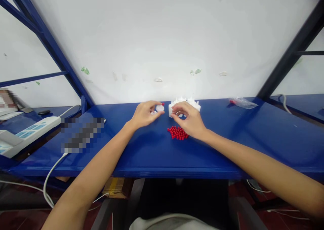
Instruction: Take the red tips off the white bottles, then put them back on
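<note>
Between the thumb and fingers of my left hand (146,113) is a small white round plastic part (160,108), raised above the table. A red bead-like piece (163,104) shows at its upper right edge. My right hand (188,118) is curled, thumb and index fingertips close together; anything pinched there is too small to make out. Behind this hand stands a cluster of white plastic parts (193,103) with upright prongs, partly covered by the fingers. Just below, a pile of small red beads (178,133) lies on the blue table (152,155), near the heel of my right hand.
A clear plastic bag (243,103) with something red inside lies at the back right. To the left are a blurred-out dark device (84,135) with a white cable (48,176) and a white power strip (32,132). Blue frame posts (58,54) rise at the left, before the white wall.
</note>
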The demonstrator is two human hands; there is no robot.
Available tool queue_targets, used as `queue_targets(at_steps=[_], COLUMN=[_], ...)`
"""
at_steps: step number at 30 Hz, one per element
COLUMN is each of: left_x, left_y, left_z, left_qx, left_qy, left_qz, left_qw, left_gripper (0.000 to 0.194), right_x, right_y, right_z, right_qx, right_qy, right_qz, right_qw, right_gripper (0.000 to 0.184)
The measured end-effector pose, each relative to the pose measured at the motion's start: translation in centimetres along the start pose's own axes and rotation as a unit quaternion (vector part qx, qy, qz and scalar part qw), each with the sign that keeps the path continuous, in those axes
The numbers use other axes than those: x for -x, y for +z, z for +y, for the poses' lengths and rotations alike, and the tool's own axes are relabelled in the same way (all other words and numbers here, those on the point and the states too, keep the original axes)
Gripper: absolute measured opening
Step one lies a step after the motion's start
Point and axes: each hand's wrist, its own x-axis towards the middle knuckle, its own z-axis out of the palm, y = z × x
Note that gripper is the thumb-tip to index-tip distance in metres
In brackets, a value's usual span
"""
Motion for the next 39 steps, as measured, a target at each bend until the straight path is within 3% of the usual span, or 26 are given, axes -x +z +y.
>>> queue_targets(at_steps=[2,4,9,14,16,18,20,21,25,27,29,32,39], left_x=[-0.4,-0.5,0.1,0.7,0.6,0.5,0.4,0.4,0.6,0.8,1.1,1.3,1.7], left_y=[0.4,0.7,0.7,0.5,0.2,-0.2,-0.3,-0.2,1.4,2.4,3.1,3.6,3.6], left_z=[-1.5,-2.9,-5.2,-5.8,-5.4,-4.5,-3.0,-2.1,1.2,2.3,3.0,3.4,3.9], left_qx=[0.065,0.091,0.032,0.012,0.009,0.037,0.122,0.180,0.379,0.426,0.454,0.454,0.439], left_qy=[-0.110,-0.167,-0.195,-0.189,-0.186,-0.179,-0.157,-0.141,-0.095,-0.083,-0.074,-0.065,-0.039], left_qz=[0.081,0.085,0.009,-0.054,-0.035,0.033,0.098,0.099,-0.068,-0.113,-0.129,-0.127,-0.146], left_qw=[0.988,0.978,0.980,0.980,0.982,0.983,0.975,0.968,0.918,0.894,0.879,0.879,0.886], left_gripper=[0.042,0.045,0.048,0.055,0.058,0.049,0.039,0.036,0.029,0.032,0.035,0.038,0.039], right_x=[-0.1,-0.1,0.1,0.1,0.1,0.1,0.1,0.2,0.4,0.5,0.6,0.8,1.1], right_y=[-0.2,-0.3,-0.2,-0.2,-0.3,-0.2,-0.1,0.0,0.6,0.8,1.0,1.2,1.3], right_z=[0.0,-0.1,-0.3,-0.2,-0.2,-0.1,-0.1,-0.1,-0.5,-0.9,-1.2,-1.5,-1.3], right_qx=[0.030,0.056,0.076,0.078,0.075,0.066,0.043,0.023,-0.067,-0.101,-0.127,-0.147,-0.116], right_qy=[-0.015,-0.023,-0.045,-0.052,-0.049,-0.039,-0.028,-0.024,-0.011,0.006,0.030,0.053,0.016], right_qz=[-0.008,-0.021,-0.046,-0.055,-0.055,-0.052,-0.045,-0.042,-0.031,-0.032,-0.043,-0.053,-0.078], right_qw=[0.999,0.998,0.995,0.994,0.994,0.996,0.998,0.999,0.997,0.994,0.991,0.986,0.990], right_gripper=[0.007,0.009,0.013,0.012,0.012,0.010,0.008,0.007,0.009,0.017,0.025,0.029,0.032])
